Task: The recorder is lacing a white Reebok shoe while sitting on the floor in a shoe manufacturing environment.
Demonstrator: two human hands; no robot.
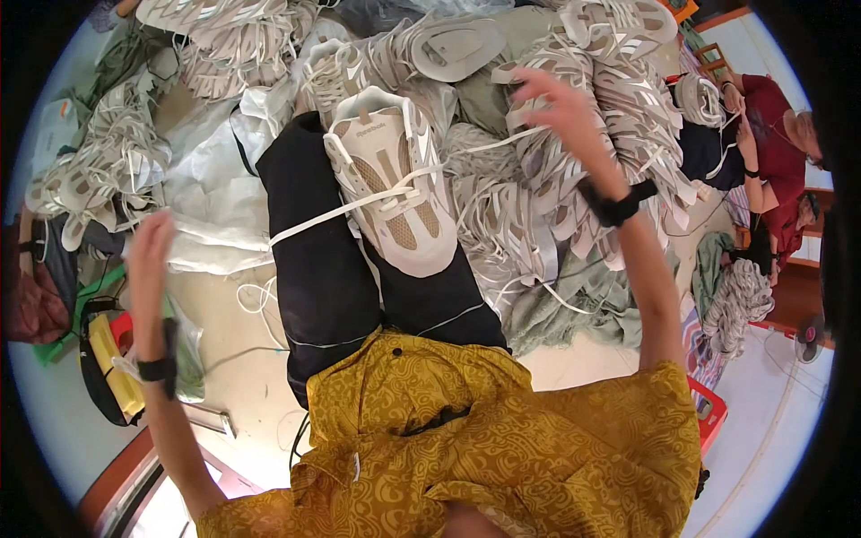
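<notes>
A beige and white sneaker upper (pixel 395 170) rests on my black-trousered thighs, its toe toward me. A flat white shoelace (pixel 332 221) crosses its front, with one end drawn out to each side. My right hand (pixel 565 108), raised at the upper right and blurred, grips the right end; some of its fingers stick out. Out at the left is my left hand (pixel 151 255), also smeared by motion. The lace's left stretch runs taut toward it across white plastic, where it is hard to follow. The fingers of my left hand appear closed on it.
Heaps of similar shoe uppers (pixel 628 117) lie ahead and to the right, with another pile (pixel 112 166) at the left. A white plastic sack (pixel 211 170) lies beside my legs. A co-worker in dark red (pixel 771 134) sits at the right, handling a shoe upper.
</notes>
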